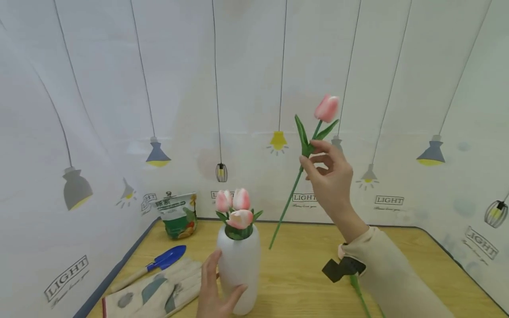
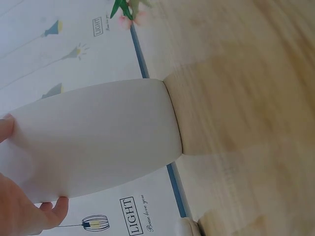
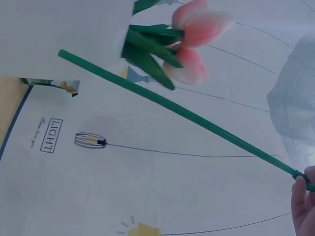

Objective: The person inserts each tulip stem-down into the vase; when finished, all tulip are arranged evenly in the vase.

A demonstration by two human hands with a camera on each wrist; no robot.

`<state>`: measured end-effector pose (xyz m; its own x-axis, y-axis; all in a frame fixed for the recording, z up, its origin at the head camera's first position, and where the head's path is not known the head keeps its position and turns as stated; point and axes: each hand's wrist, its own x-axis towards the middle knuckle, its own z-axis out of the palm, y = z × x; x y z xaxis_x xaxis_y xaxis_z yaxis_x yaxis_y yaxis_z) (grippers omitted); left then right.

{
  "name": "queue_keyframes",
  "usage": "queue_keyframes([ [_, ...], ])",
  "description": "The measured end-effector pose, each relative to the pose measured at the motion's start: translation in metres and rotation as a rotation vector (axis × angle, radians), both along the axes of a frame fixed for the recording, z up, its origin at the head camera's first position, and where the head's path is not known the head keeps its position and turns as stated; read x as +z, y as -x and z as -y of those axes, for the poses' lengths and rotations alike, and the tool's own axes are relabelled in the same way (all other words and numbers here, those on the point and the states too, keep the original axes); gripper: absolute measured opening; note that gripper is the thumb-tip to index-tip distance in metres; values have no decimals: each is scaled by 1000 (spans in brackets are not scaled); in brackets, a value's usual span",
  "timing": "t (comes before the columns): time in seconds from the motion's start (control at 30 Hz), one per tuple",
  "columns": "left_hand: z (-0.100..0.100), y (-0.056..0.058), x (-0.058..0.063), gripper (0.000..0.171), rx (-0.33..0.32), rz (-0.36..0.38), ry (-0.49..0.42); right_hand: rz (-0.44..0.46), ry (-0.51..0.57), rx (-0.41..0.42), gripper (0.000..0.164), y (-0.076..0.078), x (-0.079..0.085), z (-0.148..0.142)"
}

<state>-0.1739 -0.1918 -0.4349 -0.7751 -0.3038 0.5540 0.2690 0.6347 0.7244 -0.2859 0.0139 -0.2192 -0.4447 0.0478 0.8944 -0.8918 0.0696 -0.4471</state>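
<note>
A white vase [image 1: 238, 269] stands upright on the table, with several pink tulips [image 1: 241, 199] in its mouth. My left hand [image 1: 213, 286] holds the vase's side, thumb across the front and fingers round the left; in the left wrist view the vase's base [image 2: 165, 118] rests on the wood. Higher up and to the right, my right hand [image 1: 332, 172] pinches a single pink tulip [image 1: 327, 108] just below its leaves. Its green stem [image 3: 182, 110] slants down to the left, the lower end apart from the vase and above the table.
A blue hand trowel [image 1: 169, 257] and light gardening gloves [image 1: 159, 289] lie left of the vase. Behind them stands a green-and-white bag [image 1: 176, 216]. Another stem [image 1: 359, 291] lies partly hidden under the right sleeve. Printed wall sheets [image 1: 246, 88] enclose the wooden table [image 1: 294, 269].
</note>
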Motion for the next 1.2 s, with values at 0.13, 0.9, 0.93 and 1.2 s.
queue_keyframes([
  [0.13,0,0,2,93,5,20,-3,-18,72,50,32,-8,19,7],
  [0.9,0,2,-4,92,-17,-15,6,18,-22,41,31,-14,-3,42],
  [0.93,1,2,-4,92,-15,-11,6,24,-24,49,31,-15,-7,44],
  [1.2,3,1,-2,91,-1,13,13,-71,-23,-7,29,-21,-8,46],
])
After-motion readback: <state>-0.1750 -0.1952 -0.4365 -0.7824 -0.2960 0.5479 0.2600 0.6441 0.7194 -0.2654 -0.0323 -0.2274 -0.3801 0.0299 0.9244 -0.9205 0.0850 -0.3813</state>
